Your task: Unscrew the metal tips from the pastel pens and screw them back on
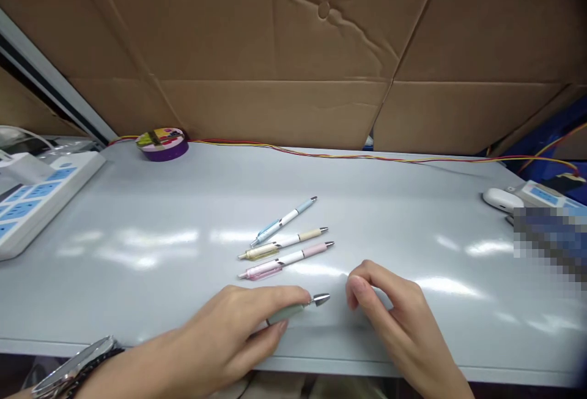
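My left hand (245, 325) is closed around a pale green pen (287, 313), thumb below and fingers above. The pen's metal tip (321, 298) points right, with a thin neck showing between it and the green barrel. My right hand (401, 310) rests on the table a little right of that tip, apart from it. Its fingers are curled and the thumb is against the index finger; nothing shows in them. Beyond my left hand lie a pink pen (293, 258), a beige pen (288, 242) and a blue pen (287, 220), metal tips to the right.
A purple roll of tape (166, 153) sits at the back left of the grey table (389, 185). Thin wires (312, 154) run along the cardboard wall (257, 105). A power strip (68, 191) stands at left. On the right are a white case (502, 199) and another power strip (534, 191).
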`<act>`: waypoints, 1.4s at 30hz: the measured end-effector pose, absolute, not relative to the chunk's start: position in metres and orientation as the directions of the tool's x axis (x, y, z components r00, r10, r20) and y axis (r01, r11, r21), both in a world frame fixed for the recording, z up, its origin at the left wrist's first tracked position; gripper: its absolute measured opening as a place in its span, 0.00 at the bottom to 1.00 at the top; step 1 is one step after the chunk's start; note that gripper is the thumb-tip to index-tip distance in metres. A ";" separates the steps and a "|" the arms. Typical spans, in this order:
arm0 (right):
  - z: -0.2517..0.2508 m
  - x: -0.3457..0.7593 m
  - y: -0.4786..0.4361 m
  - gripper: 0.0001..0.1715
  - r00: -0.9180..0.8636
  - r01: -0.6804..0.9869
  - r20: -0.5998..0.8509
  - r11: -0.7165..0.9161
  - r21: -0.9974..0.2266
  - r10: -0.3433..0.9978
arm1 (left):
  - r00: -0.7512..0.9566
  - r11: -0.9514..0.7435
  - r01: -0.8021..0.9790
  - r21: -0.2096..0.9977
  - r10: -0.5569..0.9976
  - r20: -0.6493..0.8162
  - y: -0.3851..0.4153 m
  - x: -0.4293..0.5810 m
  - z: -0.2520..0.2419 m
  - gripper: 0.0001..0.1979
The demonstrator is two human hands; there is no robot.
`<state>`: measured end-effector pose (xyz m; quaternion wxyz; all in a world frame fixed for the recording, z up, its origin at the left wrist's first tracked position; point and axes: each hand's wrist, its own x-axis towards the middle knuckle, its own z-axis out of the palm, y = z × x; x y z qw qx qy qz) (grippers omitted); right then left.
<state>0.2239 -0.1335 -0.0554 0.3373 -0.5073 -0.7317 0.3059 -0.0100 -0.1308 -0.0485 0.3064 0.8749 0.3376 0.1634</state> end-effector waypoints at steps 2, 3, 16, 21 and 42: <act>-0.056 0.222 -0.134 0.04 -0.339 0.473 0.198 0.348 -0.809 0.920 | 0.731 -0.583 0.481 0.654 0.679 0.068 -0.131 -0.010 -0.049 0.22; -0.056 0.220 -0.135 0.04 -0.382 0.444 0.201 0.370 -0.816 0.902 | 0.737 -0.582 0.476 0.659 0.673 0.062 -0.131 -0.010 -0.050 0.23; -0.068 0.252 -0.122 0.05 -0.097 0.731 0.226 0.223 -0.645 0.969 | 0.690 -0.488 0.498 0.717 0.724 0.013 -0.128 -0.010 -0.045 0.15; -0.075 0.258 -0.112 0.07 -0.179 0.800 0.126 0.219 -0.559 0.976 | 0.644 -0.430 0.533 0.729 0.765 -0.020 -0.129 -0.012 -0.050 0.17; -0.059 0.206 -0.147 0.08 -0.241 0.371 0.231 0.310 -0.875 0.943 | 0.728 -0.547 0.499 0.672 0.686 0.019 -0.133 -0.011 -0.056 0.19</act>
